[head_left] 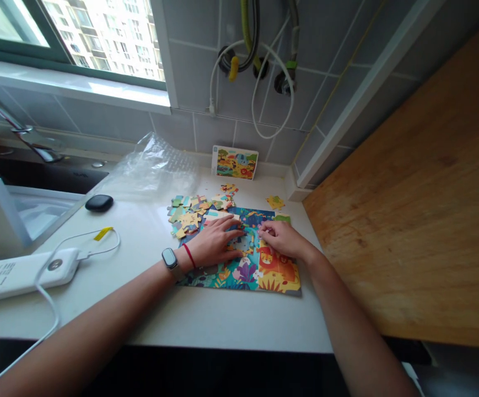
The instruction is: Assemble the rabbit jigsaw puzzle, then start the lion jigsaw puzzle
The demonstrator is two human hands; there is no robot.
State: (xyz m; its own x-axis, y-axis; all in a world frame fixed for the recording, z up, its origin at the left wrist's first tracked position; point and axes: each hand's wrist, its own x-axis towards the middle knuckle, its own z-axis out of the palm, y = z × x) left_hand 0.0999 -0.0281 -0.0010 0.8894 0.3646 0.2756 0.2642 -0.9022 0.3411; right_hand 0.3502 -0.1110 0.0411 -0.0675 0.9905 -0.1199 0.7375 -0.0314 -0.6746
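Observation:
A colourful jigsaw puzzle with lions, plants and animals lies partly assembled on the white counter. My left hand rests on its left and middle part, palm down with fingers spread, and covers some of the picture. At the upper right of the puzzle, my right hand has its fingers pinched together on a small purplish puzzle piece, mostly hidden by the fingertips. Loose puzzle pieces are heaped beyond my left hand. A yellow piece lies apart near the far right corner, and other pieces sit behind the heap.
A picture card leans against the tiled wall. Clear plastic wrapping lies at the back left, near a black oval object. A white power bank with a cable is at left, beside the sink. A wooden panel bounds the right.

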